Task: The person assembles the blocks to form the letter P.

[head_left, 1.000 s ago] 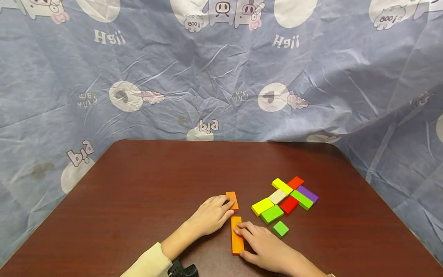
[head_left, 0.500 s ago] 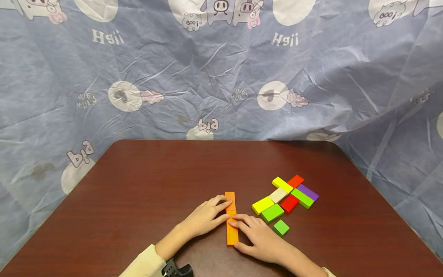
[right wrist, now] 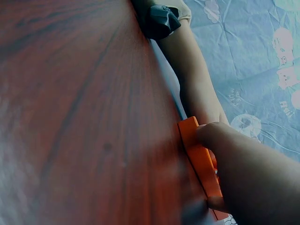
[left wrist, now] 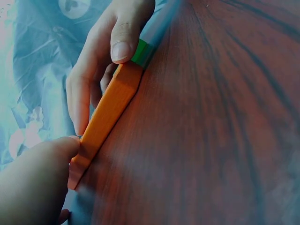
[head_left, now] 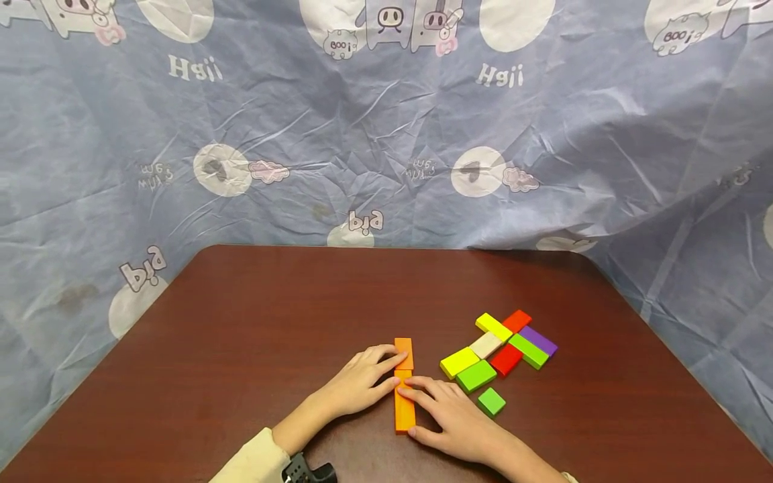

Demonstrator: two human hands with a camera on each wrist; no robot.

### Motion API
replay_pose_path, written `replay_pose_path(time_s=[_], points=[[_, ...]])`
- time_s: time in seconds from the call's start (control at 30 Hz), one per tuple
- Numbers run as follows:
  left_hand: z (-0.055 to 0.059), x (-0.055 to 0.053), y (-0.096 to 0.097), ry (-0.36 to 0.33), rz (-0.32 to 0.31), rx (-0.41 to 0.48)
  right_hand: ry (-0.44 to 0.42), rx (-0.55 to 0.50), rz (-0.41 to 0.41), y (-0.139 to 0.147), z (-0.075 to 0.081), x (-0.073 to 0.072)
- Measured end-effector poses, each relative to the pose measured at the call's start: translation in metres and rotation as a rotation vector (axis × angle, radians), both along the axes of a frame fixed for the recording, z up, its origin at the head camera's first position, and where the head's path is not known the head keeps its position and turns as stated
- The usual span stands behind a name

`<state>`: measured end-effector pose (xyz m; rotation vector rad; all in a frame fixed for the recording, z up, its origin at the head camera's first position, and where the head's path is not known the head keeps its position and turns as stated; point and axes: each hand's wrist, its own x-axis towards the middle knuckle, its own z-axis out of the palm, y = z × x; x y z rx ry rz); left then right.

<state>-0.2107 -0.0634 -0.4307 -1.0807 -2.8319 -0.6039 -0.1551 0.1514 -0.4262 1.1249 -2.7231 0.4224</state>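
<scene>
Two orange wooden blocks lie end to end in a line running away from the person, a shorter block (head_left: 404,345) at the far end and a longer block (head_left: 405,419) nearer. My left hand (head_left: 356,384) holds the shorter one from the left, fingertips on its top, thumb beside the joint. From the right, my right hand (head_left: 455,416) grips the longer one, fingertips over its top and thumb at its near end. In the left wrist view the right thumb (left wrist: 123,49) presses the end of the orange line. Parts of both blocks are hidden by fingers.
Right of the hands lies a flat cluster of coloured blocks, with a green block (head_left: 476,376), a yellow block (head_left: 460,362), a red block (head_left: 506,359) and a purple block (head_left: 539,341). A small green block (head_left: 492,402) sits near the right hand. A patterned cloth (head_left: 302,134) hangs behind the table (head_left: 272,302).
The right hand has slid the longer orange block left and away until it meets the shorter one. The shorter block has straightened, and the left thumb has moved left to the joint.
</scene>
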Motion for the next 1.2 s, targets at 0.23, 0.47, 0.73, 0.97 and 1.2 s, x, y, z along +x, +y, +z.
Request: replay_pose_path(time_s=[0.23, 0.47, 0.73, 0.97, 1.2], points=[[-0.003, -0.001, -0.001, 0.006, 0.007, 0.009, -0.024, -0.001, -0.008, 0.000, 0.000, 0.000], [-0.003, 0.000, -0.004, 0.018, 0.015, 0.014, -0.015, -0.024, -0.021, -0.002, 0.003, 0.000], [-0.003, -0.001, -0.003, 0.102, -0.104, 0.048, 0.084, -0.115, -0.410, 0.006, 0.013, -0.005], [0.002, -0.001, -0.004, 0.439, -0.230, -0.064, 0.223, 0.005, -0.595, 0.020, 0.011, -0.012], [0.003, 0.001, -0.005, 0.397, -0.208, -0.097, 0.189, -0.006, -0.530, 0.014, 0.009, -0.014]])
